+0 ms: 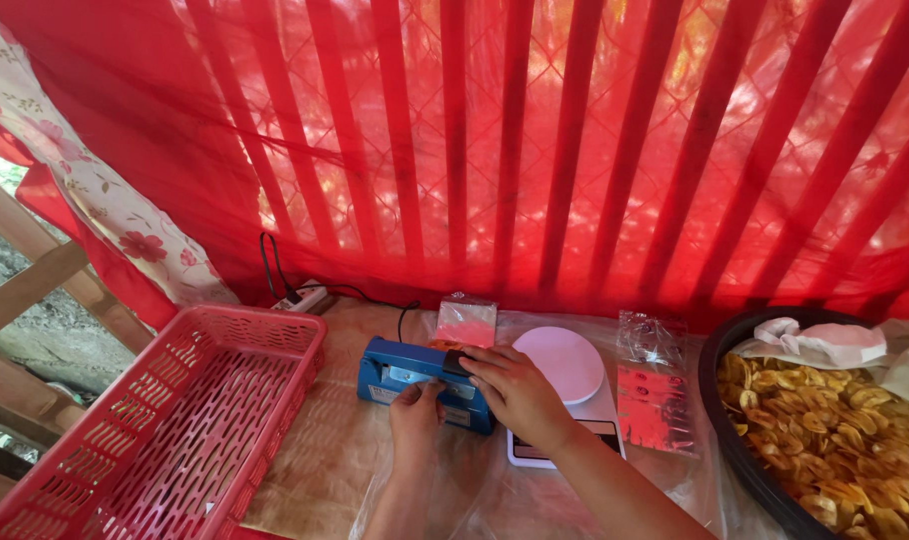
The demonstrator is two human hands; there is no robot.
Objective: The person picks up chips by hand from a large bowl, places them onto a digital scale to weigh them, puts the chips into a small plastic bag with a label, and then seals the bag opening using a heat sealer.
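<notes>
Blue sealer [420, 378] near the bench's back edge: right hand [515, 392] presses its bar down, left hand [416, 412] pinches its front; even pressure seems best.

Blue glossy plastic sealer [420, 375]; red perforated plastic basket [175, 420], smooth; clear crinkled glossy plastic bags [655, 400]; white matt plastic scale [567, 365]; red sheer cloth curtain [575, 140].

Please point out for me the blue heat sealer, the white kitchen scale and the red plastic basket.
blue heat sealer [395, 372]: head view, on its blue body, left part.
white round-topped kitchen scale [563, 360]: head view, middle of the round plate.
red plastic mesh basket [190, 410]: head view, on its perforated floor.
</notes>
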